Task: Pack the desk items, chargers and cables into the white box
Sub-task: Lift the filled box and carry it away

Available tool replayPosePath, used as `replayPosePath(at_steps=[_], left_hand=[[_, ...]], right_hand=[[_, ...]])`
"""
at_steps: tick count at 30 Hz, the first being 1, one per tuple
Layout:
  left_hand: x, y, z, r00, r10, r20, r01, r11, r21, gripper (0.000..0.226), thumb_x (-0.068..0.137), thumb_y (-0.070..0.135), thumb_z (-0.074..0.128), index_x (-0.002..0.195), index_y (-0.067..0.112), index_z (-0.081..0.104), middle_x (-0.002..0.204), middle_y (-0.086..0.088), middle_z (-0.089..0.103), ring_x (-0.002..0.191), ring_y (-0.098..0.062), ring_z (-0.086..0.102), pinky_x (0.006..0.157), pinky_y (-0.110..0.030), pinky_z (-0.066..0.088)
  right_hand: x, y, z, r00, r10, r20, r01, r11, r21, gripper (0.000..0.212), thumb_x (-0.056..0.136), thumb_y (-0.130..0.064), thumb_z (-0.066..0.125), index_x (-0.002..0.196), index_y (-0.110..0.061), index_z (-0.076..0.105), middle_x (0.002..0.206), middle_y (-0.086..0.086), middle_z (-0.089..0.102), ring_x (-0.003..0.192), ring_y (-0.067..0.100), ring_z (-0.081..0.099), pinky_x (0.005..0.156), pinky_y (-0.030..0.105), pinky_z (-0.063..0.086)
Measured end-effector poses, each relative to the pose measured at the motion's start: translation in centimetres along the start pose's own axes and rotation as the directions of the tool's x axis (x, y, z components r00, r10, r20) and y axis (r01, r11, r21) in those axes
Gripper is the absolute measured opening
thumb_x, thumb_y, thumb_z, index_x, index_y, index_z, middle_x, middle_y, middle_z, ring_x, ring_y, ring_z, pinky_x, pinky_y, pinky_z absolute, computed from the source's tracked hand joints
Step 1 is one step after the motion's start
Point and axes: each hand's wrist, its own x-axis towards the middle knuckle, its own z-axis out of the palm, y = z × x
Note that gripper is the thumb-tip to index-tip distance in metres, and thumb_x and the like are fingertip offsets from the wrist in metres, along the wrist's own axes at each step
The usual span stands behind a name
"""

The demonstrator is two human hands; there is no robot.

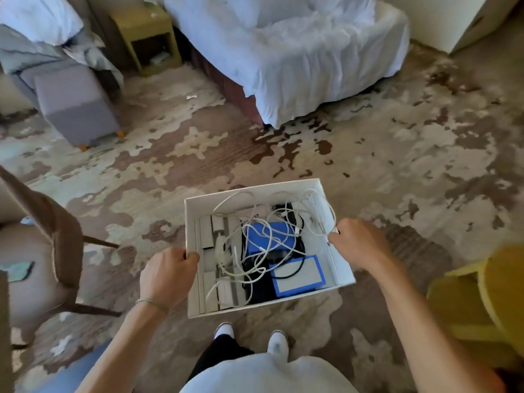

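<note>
The person stands holding the white box (337, 265) out in front at waist height above the carpet (397, 154), the left hand (167, 275) at nine o'clock and the right hand (360, 245) at three o'clock, fingers of each clamped over the side walls, probably to keep it level. Inside lie tangled white cables (263, 236), grey chargers (218, 251) along the left wall and two blue cases (297, 275) toward five o'clock. The packing looks nearly done. A bed (297, 52) stands at twelve o'clock.
</note>
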Motion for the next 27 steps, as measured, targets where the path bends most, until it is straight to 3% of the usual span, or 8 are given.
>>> replayPosePath(at_steps=[7,15,22,27], left_hand=[[0.0,12.1,6.3,0.95,0.261,0.169,-0.269,0.963,0.023,0.04,0.086,0.026,0.055,0.051,0.009,0.046,0.046,-0.003,0.048,0.043,-0.021,0.042,0.047,-0.026,0.035],[-0.7,27.1,14.3,0.796,0.509,0.328,-0.547,0.836,0.029,0.044,0.09,0.027,0.054,0.049,0.014,0.044,0.043,0.003,0.043,0.04,-0.016,0.04,0.044,-0.022,0.032],[-2.5,39.6,21.6,0.649,0.61,0.454,-0.697,0.716,0.033,0.042,0.09,0.027,0.053,0.052,0.014,0.045,0.044,0.004,0.041,0.039,-0.013,0.037,0.041,-0.023,0.034],[-3.7,47.4,26.0,0.55,0.653,0.52,-0.773,0.634,0.021,0.041,0.092,0.027,0.052,0.056,0.007,0.054,0.05,-0.004,0.054,0.044,-0.018,0.049,0.045,-0.027,0.041]], right_hand=[[-5.1,13.3,-1.3,0.954,0.291,-0.072,-0.285,0.955,0.088,0.043,0.094,-0.023,0.055,0.058,-0.018,0.033,0.052,-0.003,0.028,0.046,0.015,0.025,0.05,0.029,0.024],[-11.1,25.9,-1.4,0.793,0.608,-0.04,-0.578,0.772,0.264,0.042,0.097,-0.025,0.054,0.061,-0.017,0.033,0.057,-0.003,0.028,0.05,0.014,0.026,0.048,0.03,0.021],[-13.7,36.6,-1.5,0.658,0.752,-0.028,-0.694,0.621,0.365,0.041,0.091,-0.028,0.058,0.056,-0.02,0.037,0.051,-0.004,0.035,0.045,0.012,0.033,0.048,0.03,0.028],[-14.9,42.6,-1.7,0.572,0.819,-0.036,-0.734,0.531,0.422,0.042,0.09,-0.027,0.06,0.054,-0.018,0.041,0.049,-0.005,0.039,0.044,0.012,0.036,0.048,0.029,0.03]])
